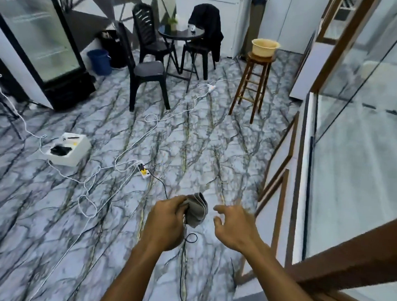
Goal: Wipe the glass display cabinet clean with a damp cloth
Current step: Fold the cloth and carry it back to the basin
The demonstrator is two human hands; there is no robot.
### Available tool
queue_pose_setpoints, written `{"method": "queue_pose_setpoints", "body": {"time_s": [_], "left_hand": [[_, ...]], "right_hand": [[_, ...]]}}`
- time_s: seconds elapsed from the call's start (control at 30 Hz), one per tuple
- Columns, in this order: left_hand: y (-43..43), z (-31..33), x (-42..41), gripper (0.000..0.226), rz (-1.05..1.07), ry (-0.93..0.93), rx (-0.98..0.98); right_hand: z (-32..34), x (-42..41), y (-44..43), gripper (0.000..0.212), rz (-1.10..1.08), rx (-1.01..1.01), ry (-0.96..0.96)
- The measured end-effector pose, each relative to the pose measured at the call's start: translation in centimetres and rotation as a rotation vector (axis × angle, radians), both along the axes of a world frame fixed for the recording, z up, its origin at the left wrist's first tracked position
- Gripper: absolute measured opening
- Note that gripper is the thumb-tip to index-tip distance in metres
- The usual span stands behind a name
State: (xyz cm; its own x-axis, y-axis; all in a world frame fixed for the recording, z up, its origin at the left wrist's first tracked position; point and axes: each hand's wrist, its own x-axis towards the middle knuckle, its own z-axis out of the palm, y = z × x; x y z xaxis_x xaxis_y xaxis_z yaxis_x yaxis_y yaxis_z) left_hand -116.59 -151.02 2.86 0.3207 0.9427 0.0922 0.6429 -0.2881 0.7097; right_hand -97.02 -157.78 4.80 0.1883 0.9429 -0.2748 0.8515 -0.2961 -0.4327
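My left hand [165, 222] grips a folded grey cloth [196, 210] at waist height above the marbled floor. Just right of the cloth, my right hand [232, 227] hovers with its fingers spread and loosely bent, holding nothing and not touching the cloth. The glass display cabinet [360, 146], framed in brown wood, runs along the right edge of the view, its glass top and white interior shelf beside my right arm.
A cream basin [265, 47] sits on a wooden stool [252, 84] ahead. Black chairs ring a round table [180, 31]. White cables and a power strip [144, 170] cross the floor, near a white box [67, 149]. A glass-door fridge [37, 35] stands left, a blue bucket [100, 61] beyond.
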Motion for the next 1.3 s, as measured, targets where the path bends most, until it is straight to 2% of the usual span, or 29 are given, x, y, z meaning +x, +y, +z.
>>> {"method": "queue_pose_setpoints", "body": {"time_s": [0.2, 0.3, 0.47, 0.7, 0.87, 1.0, 1.3], "left_hand": [[9.5, -3.5, 2.4, 0.018, -0.146, 0.119, -0.15], [16.1, -4.7, 4.7, 0.017, -0.193, 0.129, -0.2], [27.7, -4.2, 9.0, 0.019, -0.209, 0.188, -0.21], [42.8, -1.0, 18.8, 0.018, -0.346, 0.199, -0.175], [55.1, -1.6, 27.7, 0.021, -0.402, 0.176, -0.13], [65.0, -1.9, 35.1, 0.022, -0.401, 0.148, -0.166], [81.8, 0.1, 51.4, 0.021, -0.465, 0.142, -0.152]], "right_hand": [[-3.9, 2.1, 7.8, 0.047, 0.05, -0.305, 0.028], [-5.5, 4.3, 14.2, 0.05, 0.035, -0.356, 0.046], [-4.9, 8.8, 25.8, 0.05, -0.022, -0.305, 0.057], [-2.6, 16.7, 40.4, 0.047, -0.056, -0.23, 0.07], [-3.5, 25.0, 50.6, 0.048, -0.129, -0.215, 0.083], [-3.4, 32.9, 59.0, 0.045, -0.202, -0.214, 0.091], [-1.7, 48.2, 76.1, 0.046, -0.338, -0.141, 0.199]]}}
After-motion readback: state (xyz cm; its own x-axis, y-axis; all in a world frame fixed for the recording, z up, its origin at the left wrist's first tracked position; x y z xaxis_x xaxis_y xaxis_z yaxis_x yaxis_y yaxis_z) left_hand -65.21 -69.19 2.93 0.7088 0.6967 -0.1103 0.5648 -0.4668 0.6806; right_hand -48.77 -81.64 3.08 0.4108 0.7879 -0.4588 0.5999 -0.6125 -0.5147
